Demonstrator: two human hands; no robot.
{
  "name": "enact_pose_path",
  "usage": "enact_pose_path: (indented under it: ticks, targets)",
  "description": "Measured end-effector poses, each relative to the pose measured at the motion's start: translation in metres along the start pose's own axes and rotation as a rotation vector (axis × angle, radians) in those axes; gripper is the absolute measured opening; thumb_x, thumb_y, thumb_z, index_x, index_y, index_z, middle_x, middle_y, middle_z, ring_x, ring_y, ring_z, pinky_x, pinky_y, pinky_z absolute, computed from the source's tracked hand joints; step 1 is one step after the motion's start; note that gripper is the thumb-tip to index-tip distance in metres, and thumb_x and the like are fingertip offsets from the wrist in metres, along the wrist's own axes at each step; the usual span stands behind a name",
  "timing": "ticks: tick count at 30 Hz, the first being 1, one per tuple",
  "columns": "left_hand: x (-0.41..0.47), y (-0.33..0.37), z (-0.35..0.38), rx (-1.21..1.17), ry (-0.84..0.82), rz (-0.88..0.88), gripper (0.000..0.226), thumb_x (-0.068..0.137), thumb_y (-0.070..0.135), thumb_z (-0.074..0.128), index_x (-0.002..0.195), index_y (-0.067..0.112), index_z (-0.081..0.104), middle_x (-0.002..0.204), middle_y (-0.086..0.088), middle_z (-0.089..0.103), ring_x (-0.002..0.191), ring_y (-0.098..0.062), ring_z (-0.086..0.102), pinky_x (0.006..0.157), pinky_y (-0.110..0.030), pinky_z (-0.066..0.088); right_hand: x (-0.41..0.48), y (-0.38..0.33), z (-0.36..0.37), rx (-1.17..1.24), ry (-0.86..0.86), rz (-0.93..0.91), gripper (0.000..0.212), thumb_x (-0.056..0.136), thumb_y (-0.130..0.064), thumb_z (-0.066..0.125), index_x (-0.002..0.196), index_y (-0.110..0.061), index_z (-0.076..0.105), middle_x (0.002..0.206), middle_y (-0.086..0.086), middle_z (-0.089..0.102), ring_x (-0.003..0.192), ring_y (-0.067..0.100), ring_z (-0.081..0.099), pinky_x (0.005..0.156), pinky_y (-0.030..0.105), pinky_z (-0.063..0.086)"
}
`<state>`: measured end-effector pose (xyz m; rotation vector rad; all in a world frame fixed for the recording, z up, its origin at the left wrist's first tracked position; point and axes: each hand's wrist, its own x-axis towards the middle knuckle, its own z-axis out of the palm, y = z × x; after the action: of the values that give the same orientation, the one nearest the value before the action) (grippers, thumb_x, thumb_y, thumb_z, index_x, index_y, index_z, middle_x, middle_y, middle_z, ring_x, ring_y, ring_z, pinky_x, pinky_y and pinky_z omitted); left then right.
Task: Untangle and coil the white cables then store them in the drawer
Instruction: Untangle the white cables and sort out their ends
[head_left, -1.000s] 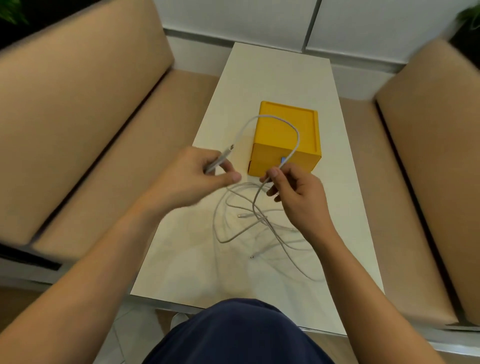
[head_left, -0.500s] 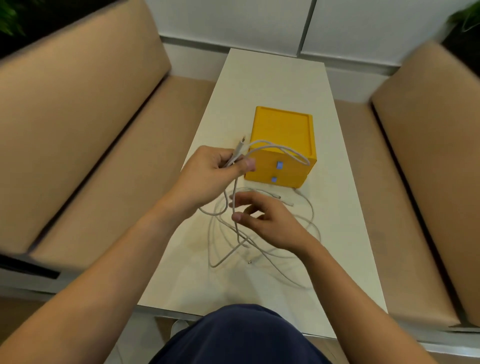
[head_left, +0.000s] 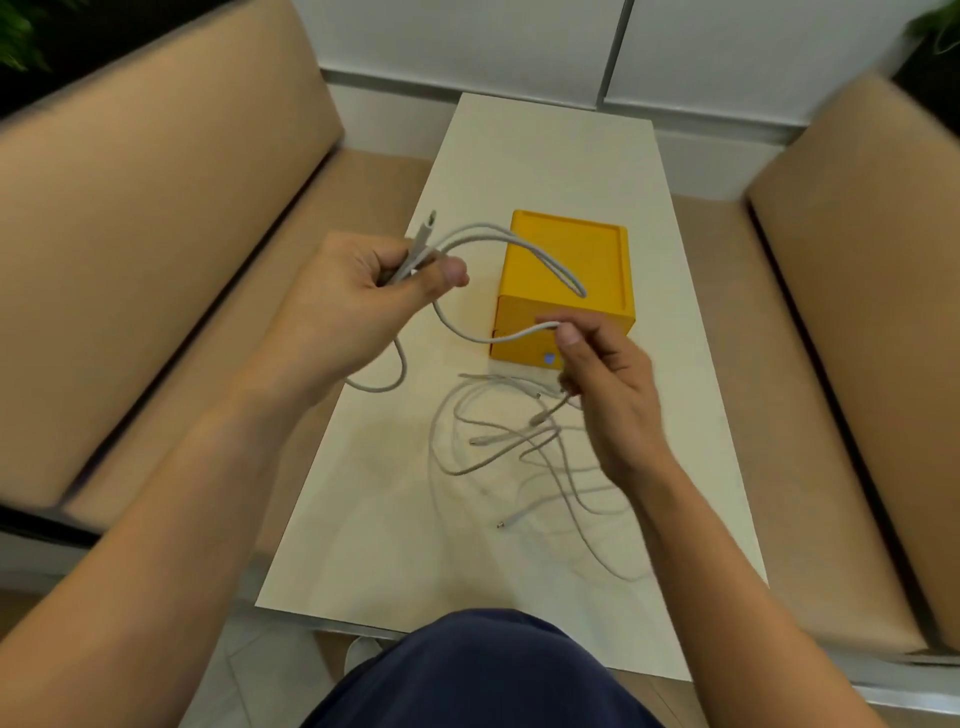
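Note:
My left hand is closed on one white cable, gripping its plug end and a loop that arcs over the yellow drawer box. My right hand pinches the same cable further along, in front of the box. A second loop hangs below my left hand. More white cables lie tangled on the table, partly under my right hand. The box's drawers look shut, with a small blue handle showing.
The narrow white table runs away from me between two tan cushioned benches. A white wall panel stands at the table's far end. My dark blue knee is at the near edge.
My right hand let go low near the tangle, moved up and right, and now pinches the cable in front of the box. The loop held by my left hand has grown wider.

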<state>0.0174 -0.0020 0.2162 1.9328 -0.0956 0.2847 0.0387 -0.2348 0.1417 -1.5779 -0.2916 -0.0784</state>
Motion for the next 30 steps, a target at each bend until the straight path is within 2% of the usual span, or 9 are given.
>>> enact_pose_path:
  ticks: [5, 7, 9, 13, 21, 22, 23, 24, 30]
  targets:
    - [-0.001, -0.006, -0.003, 0.006, 0.069, -0.015, 0.032, 0.091, 0.041, 0.076, 0.087, 0.009, 0.081, 0.055, 0.004, 0.039, 0.053, -0.007, 0.031, 0.055, -0.021, 0.024, -0.001, -0.018, -0.018, 0.283, -0.04, 0.034, 0.026, 0.104, -0.02, 0.052, 0.099, -0.027, 0.077, 0.071, -0.005, 0.046, 0.061, 0.011, 0.038, 0.057, 0.026, 0.035]
    - [0.002, -0.002, -0.004, 0.003, 0.084, -0.007, 0.018, 0.092, 0.035, 0.075, 0.087, 0.019, 0.081, 0.051, 0.018, 0.05, 0.053, 0.0, 0.042, 0.056, -0.012, 0.03, -0.004, -0.014, -0.009, 0.043, -0.144, 0.009, 0.023, 0.107, -0.017, 0.052, 0.101, -0.025, 0.072, 0.073, -0.004, 0.05, 0.063, 0.012, 0.046, 0.059, 0.026, 0.043]
    - [0.005, -0.004, -0.003, 0.022, 0.079, 0.0, 0.024, 0.092, 0.039, 0.075, 0.087, 0.016, 0.081, 0.054, 0.013, 0.044, 0.053, -0.004, 0.034, 0.053, -0.018, 0.027, -0.006, -0.005, 0.001, -0.197, -0.243, -0.035, 0.018, 0.108, -0.017, 0.052, 0.104, -0.027, 0.066, 0.075, -0.013, 0.056, 0.067, 0.009, 0.053, 0.065, 0.023, 0.048]
    - [0.004, -0.011, -0.002, 0.06, 0.027, -0.02, 0.028, 0.088, 0.053, 0.075, 0.09, 0.025, 0.082, 0.071, -0.008, 0.045, 0.067, -0.017, 0.039, 0.066, -0.031, 0.031, -0.002, -0.015, 0.009, 0.044, 0.007, -0.007, 0.019, 0.107, -0.023, 0.052, 0.101, -0.028, 0.07, 0.076, 0.005, 0.05, 0.065, 0.021, 0.043, 0.062, 0.033, 0.044]
    - [-0.005, -0.034, 0.013, 0.208, -0.197, -0.127, 0.015, 0.087, 0.035, 0.082, 0.077, 0.032, 0.072, 0.095, 0.004, 0.077, 0.055, -0.002, 0.041, 0.062, -0.016, 0.034, 0.01, 0.02, -0.094, -0.976, -0.127, -0.403, 0.018, 0.101, -0.033, 0.061, 0.099, -0.018, 0.072, 0.08, -0.004, 0.058, 0.074, 0.022, 0.053, 0.071, 0.044, 0.042]
    - [-0.007, -0.037, 0.015, 0.213, -0.177, -0.137, 0.013, 0.089, 0.031, 0.08, 0.08, 0.025, 0.071, 0.116, 0.022, 0.051, 0.051, -0.003, 0.04, 0.058, -0.013, 0.032, 0.008, 0.03, -0.109, -1.027, -0.103, -0.382, 0.02, 0.101, -0.034, 0.06, 0.1, -0.019, 0.073, 0.081, -0.004, 0.059, 0.074, 0.024, 0.054, 0.072, 0.044, 0.04]
    - [-0.009, -0.04, 0.017, 0.183, -0.132, -0.155, 0.013, 0.092, 0.03, 0.077, 0.085, 0.02, 0.072, 0.087, 0.031, 0.072, 0.05, -0.002, 0.042, 0.057, -0.012, 0.032, 0.006, 0.039, -0.124, -1.079, -0.072, -0.351, 0.02, 0.101, -0.035, 0.059, 0.101, -0.02, 0.073, 0.082, -0.004, 0.059, 0.076, 0.024, 0.054, 0.074, 0.041, 0.038]
    - [-0.01, -0.042, 0.018, 0.141, -0.077, -0.173, 0.014, 0.097, 0.031, 0.071, 0.091, 0.019, 0.073, 0.061, 0.034, 0.055, 0.052, 0.002, 0.046, 0.058, -0.009, 0.033, 0.003, 0.05, -0.138, -1.139, -0.052, -0.311, 0.02, 0.102, -0.035, 0.059, 0.102, -0.021, 0.074, 0.084, -0.005, 0.059, 0.079, 0.024, 0.054, 0.077, 0.039, 0.034]
    - [-0.017, -0.048, 0.014, -0.215, 0.131, -0.249, 0.038, 0.108, 0.044, 0.048, 0.091, 0.021, 0.073, 0.073, 0.004, 0.053, 0.054, -0.006, 0.034, 0.051, -0.021, 0.027, -0.03, 0.123, -0.181, -1.436, -0.23, 0.189, 0.013, 0.097, -0.029, 0.068, 0.104, -0.025, 0.079, 0.107, 0.0, 0.067, 0.103, 0.035, 0.061, 0.096, 0.049, 0.039]
